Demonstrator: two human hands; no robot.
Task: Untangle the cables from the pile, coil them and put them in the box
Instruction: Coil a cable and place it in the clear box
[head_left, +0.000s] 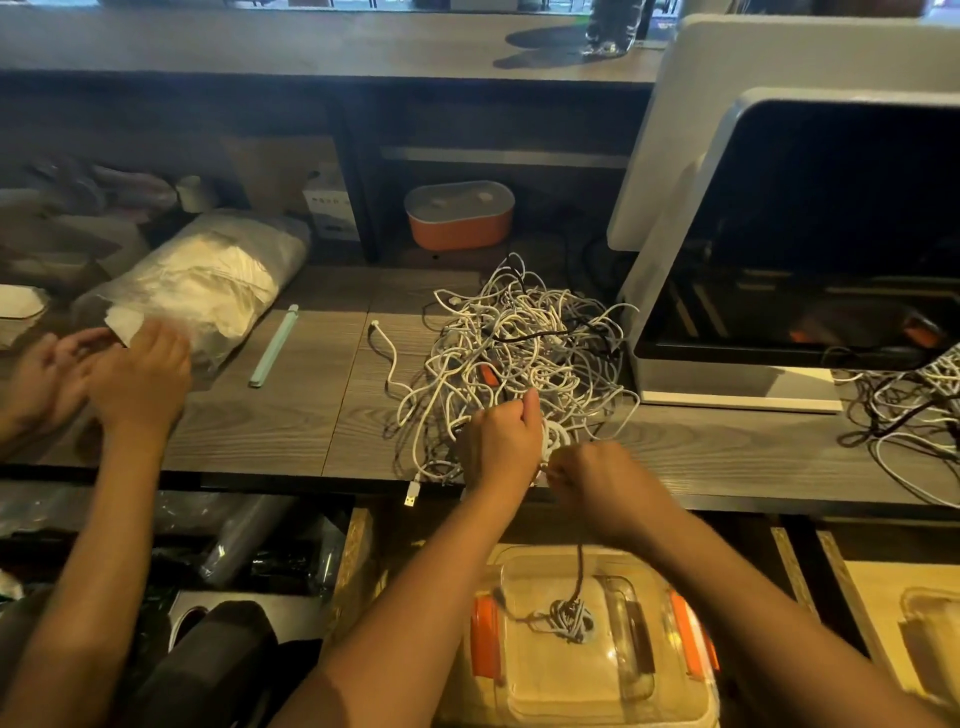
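Observation:
A tangled pile of white, grey and black cables (519, 332) lies on the wooden counter (291, 415). At the pile's near edge my left hand (501, 441) grips a small coil of white cable (557, 435). My right hand (592, 478) is just to its right and pinches the cable by the coil. A dark cable (579, 571) hangs from under my right hand down into a clear plastic box (519, 691) with orange latches below the counter. A grey coiled cable (571, 618) lies inside the box.
A white-framed machine (727, 384) stands right of the pile, with a second cable tangle (914, 410) beyond it. Another person's hands (135, 379) touch a plastic bag (218, 270) at the left. A mint stick (275, 343), an orange container (457, 228) and a hanging USB plug (412, 496) are nearby.

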